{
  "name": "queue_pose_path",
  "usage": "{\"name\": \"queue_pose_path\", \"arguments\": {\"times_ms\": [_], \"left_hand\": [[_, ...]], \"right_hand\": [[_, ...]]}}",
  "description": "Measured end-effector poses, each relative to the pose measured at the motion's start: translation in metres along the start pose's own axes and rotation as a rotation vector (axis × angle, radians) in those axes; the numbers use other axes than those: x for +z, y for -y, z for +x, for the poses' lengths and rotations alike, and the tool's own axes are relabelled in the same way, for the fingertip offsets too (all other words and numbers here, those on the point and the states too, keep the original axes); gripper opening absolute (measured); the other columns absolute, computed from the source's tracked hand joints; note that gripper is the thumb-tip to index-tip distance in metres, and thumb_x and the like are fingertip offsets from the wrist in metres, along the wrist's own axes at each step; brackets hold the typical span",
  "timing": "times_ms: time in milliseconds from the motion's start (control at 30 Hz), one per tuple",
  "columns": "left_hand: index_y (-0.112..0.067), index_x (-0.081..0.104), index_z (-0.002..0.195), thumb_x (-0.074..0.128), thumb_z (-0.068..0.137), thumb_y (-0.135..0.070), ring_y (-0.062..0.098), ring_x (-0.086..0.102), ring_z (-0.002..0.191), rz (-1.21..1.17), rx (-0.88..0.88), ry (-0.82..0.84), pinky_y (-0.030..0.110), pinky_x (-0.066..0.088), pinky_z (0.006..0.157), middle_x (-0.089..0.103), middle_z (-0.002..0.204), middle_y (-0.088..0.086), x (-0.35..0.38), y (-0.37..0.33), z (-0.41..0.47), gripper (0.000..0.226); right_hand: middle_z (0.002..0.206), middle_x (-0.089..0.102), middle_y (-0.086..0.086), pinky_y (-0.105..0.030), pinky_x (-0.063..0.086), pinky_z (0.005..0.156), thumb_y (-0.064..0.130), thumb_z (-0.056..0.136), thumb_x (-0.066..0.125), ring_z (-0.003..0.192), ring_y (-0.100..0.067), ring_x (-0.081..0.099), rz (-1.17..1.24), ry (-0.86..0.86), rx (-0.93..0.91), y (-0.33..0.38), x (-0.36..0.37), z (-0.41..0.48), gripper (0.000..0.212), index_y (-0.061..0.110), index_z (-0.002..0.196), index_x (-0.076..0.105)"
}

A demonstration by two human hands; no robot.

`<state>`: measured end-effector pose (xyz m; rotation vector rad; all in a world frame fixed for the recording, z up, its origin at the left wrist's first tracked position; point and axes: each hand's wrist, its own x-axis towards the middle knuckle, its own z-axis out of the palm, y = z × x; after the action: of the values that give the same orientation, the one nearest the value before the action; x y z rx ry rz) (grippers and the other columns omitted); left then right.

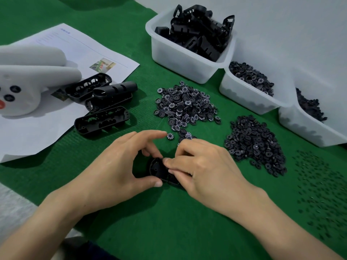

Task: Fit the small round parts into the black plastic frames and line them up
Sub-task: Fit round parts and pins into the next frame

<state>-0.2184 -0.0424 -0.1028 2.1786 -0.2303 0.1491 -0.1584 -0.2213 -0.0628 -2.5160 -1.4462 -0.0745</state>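
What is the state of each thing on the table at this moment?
Frame: held by both hands, mostly hidden.
Left hand: grips the frame.
Right hand: fingers curled on the frame.
Spare frames: lying loose, untouched.
Frame bin: heaped full.
Wheel pile: loose on the mat.
Ring pile: loose on the mat.

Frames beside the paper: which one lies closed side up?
The frame farthest right in the cluster, resting on another: it shows a smooth rounded back with slots. The other three frames show their open, ribbed insides.
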Motion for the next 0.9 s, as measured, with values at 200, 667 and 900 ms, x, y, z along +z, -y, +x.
{"name": "queue_pose_path", "arguments": {"times_ms": [200, 667, 900], "left_hand": [[-0.04, 0.041, 0.124, 0.07, 0.059, -0.047, 0.005, 0.054, 0.093, -0.012, 0.004, -0.004, 0.021, 0.04, 0.083, 0.062, 0.093, -0.021, 0.0, 0.0, 0.0, 0.071], [-0.04, 0.039, 0.125, 0.08, 0.063, -0.041, 0.004, 0.052, 0.094, 0.007, 0.006, -0.003, 0.017, 0.037, 0.085, 0.06, 0.096, -0.022, 0.0, 0.002, 0.0, 0.074], [-0.038, 0.04, 0.126, 0.081, 0.062, -0.033, 0.004, 0.052, 0.095, 0.003, 0.0, 0.002, 0.018, 0.038, 0.086, 0.06, 0.095, -0.021, 0.0, 0.003, -0.001, 0.077]], "right_hand": [[0.07, 0.06, -0.001, -0.033, 0.05, 0.05, 0.02, 0.075, 0.065, 0.065, -0.023, 0.059, 0.017, 0.053, 0.03, 0.002, -0.003, 0.007, 0.012, 0.02, 0.081, 0.075], [0.064, 0.065, 0.002, -0.014, 0.039, 0.048, 0.007, 0.074, 0.07, 0.054, -0.005, 0.05, 1.16, 0.057, 0.567, -0.027, -0.005, 0.001, 0.011, 0.015, 0.08, 0.074], [0.083, 0.065, -0.001, -0.037, 0.051, 0.069, 0.016, 0.078, 0.07, 0.076, -0.017, 0.061, 0.334, 0.031, 0.097, -0.015, 0.003, 0.0, 0.015, 0.017, 0.093, 0.074]]}}
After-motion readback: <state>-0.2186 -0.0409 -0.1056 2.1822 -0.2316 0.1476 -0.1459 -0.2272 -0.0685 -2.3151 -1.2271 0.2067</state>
